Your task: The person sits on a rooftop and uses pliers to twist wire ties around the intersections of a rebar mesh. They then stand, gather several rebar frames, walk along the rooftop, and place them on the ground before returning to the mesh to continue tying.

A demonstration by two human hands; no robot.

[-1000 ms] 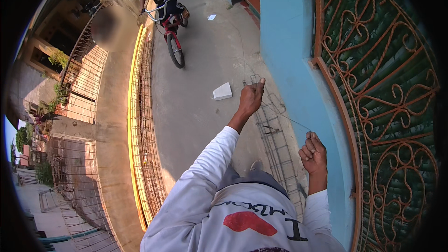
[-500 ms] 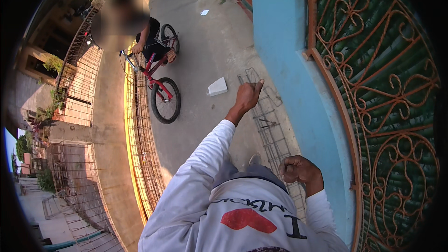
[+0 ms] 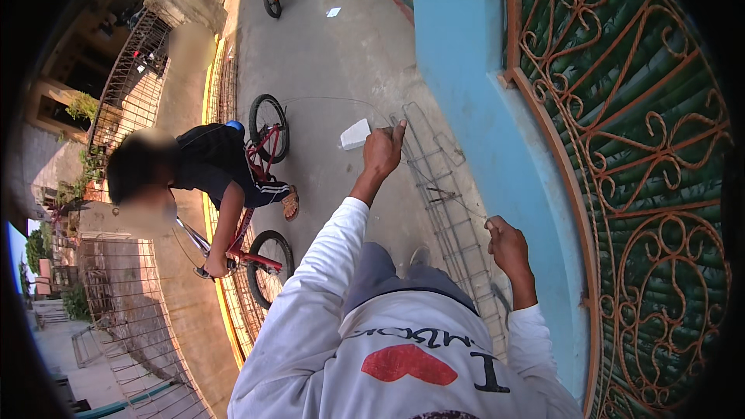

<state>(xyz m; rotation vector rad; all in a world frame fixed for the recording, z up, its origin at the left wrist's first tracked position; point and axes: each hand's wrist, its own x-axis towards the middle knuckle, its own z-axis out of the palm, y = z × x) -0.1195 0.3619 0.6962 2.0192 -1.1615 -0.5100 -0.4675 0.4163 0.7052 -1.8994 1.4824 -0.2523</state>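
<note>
My left hand (image 3: pixel 380 152) is closed, its fingers pinching a thin wire (image 3: pixel 337 98) that arcs away over the pavement. My right hand (image 3: pixel 509 247), also closed, is lower and closer to the blue wall. A strand of wire seems to run between the two hands, ending at the right fingertips. Below them, a long cage of steel reinforcing bars (image 3: pixel 439 174) lies on the ground along the wall. A grey curved piece shows under my right wrist; I cannot tell what it is. Just left of my left hand sits a pale block (image 3: pixel 355 133).
A person on a red bicycle (image 3: pixel 272 264) is close on my left. Farther up the lane comes another bicycle (image 3: pixel 272 1). Long bar cages and a yellow strip (image 3: pixel 225 302) line the left side. The blue wall (image 3: pixel 466 93) and an ornate metal gate (image 3: pixel 621 186) border the right.
My left hand has shifted slightly left, and my right hand has risen. The red bicycle has come nearer and turned along the left side. The second bicycle has come farther into view.
</note>
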